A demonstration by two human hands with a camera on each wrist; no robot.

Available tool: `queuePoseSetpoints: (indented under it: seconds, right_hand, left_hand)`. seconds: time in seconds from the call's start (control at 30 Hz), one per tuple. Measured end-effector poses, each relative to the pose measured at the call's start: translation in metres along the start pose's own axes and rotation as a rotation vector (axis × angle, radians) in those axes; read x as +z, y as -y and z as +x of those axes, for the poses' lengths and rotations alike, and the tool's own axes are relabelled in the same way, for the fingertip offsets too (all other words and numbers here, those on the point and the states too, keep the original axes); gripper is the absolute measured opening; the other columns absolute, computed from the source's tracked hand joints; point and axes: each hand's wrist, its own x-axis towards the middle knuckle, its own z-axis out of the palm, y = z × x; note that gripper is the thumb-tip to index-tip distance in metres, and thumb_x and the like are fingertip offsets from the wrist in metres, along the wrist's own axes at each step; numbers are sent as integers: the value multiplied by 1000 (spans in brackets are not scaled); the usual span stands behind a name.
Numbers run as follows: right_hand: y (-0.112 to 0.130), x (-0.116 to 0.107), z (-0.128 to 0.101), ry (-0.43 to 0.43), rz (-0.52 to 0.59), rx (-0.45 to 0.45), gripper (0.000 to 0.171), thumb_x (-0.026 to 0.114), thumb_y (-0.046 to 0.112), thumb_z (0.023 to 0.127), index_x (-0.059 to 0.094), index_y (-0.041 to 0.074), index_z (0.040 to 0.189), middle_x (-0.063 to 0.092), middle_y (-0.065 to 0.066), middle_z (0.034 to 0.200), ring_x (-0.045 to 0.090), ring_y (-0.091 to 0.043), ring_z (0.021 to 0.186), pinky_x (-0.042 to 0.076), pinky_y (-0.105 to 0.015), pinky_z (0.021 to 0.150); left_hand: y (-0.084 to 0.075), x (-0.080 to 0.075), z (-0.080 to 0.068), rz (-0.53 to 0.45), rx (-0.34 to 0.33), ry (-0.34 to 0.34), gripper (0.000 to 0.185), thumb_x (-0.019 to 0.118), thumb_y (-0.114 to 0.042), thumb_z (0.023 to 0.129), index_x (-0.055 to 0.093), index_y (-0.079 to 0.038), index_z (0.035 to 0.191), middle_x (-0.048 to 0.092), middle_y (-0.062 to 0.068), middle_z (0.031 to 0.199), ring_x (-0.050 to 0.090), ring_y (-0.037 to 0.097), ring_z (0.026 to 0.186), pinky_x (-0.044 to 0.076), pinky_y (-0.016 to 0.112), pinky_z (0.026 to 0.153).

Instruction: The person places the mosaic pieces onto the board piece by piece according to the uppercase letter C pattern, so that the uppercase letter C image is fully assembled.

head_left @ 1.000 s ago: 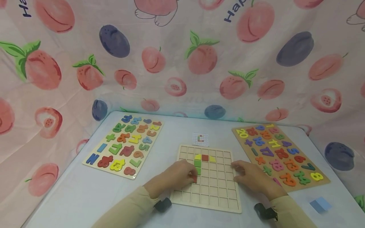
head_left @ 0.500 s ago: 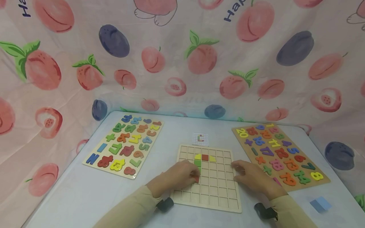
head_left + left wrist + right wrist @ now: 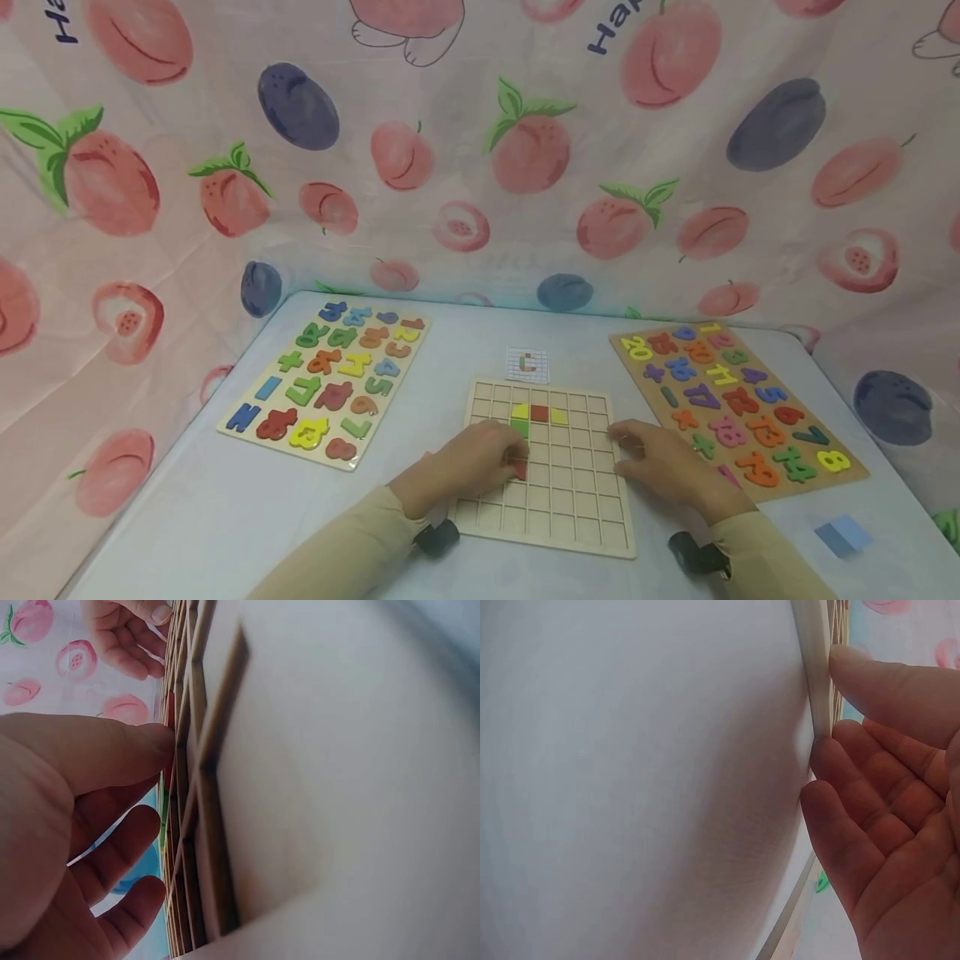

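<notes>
A wooden grid board (image 3: 570, 500) lies at the table's front centre. Near its top sit a yellow quarter tile (image 3: 520, 411), a red-brown square tile (image 3: 539, 413), another yellow tile (image 3: 559, 418) and a green tile (image 3: 520, 428). My left hand (image 3: 480, 458) rests on the board's left part, its thumb tip against a red tile (image 3: 519, 469) in a cell below the green one. In the left wrist view the thumb (image 3: 112, 750) lies straight beside the red tile (image 3: 171, 712), the other fingers relaxed. My right hand (image 3: 660, 462) steadies the board's right edge (image 3: 814, 667) with straight fingers.
A small pattern card (image 3: 527, 364) lies just beyond the grid board. A number puzzle board (image 3: 330, 379) sits at the left and another (image 3: 738, 408) at the right. A blue card (image 3: 842, 536) lies near the front right corner. Fruit-print cloth surrounds the table.
My left hand has slid slightly to the right with the red tile, now covering the lower green tile. The right hand has stayed on the board's edge.
</notes>
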Motion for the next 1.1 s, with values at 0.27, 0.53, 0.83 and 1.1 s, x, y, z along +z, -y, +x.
queuePoseSetpoints:
  seconds: [0.27, 0.53, 0.83, 1.1]
  right_hand:
    - [0, 1, 1, -5, -12, -6, 50, 77, 18, 86, 61, 9, 133, 61, -13, 135, 54, -38, 126, 44, -56, 100]
    - [-1, 1, 1, -6, -13, -7, 49, 77, 17, 86, 62, 9, 132, 60, -15, 135, 53, -39, 126, 43, -57, 101]
    - [-1, 1, 2, -2, -15, 3, 49, 77, 17, 86, 62, 9, 132, 59, -15, 136, 52, -39, 127, 42, -58, 101]
    - [-1, 2, 3, -9, -7, 6, 50, 77, 18, 85, 61, 9, 132, 59, -15, 137, 52, -40, 127, 42, -58, 101]
  left_hand:
    - [1, 0, 0, 14, -12, -11, 20, 74, -17, 90, 74, -18, 110, 67, -15, 98, 59, 7, 100, 48, 28, 92]
    - [1, 2, 1, 22, -17, -28, 20, 74, -16, 89, 74, -18, 109, 65, -16, 94, 56, 6, 93, 48, 28, 88]
    - [4, -6, 0, -58, -61, -1, 29, 73, -14, 86, 74, -15, 115, 68, -11, 99, 55, 10, 96, 49, 29, 88]
    - [17, -16, -7, -83, -157, -5, 32, 71, -16, 89, 72, -14, 121, 67, -3, 117, 56, 19, 116, 46, 38, 100]
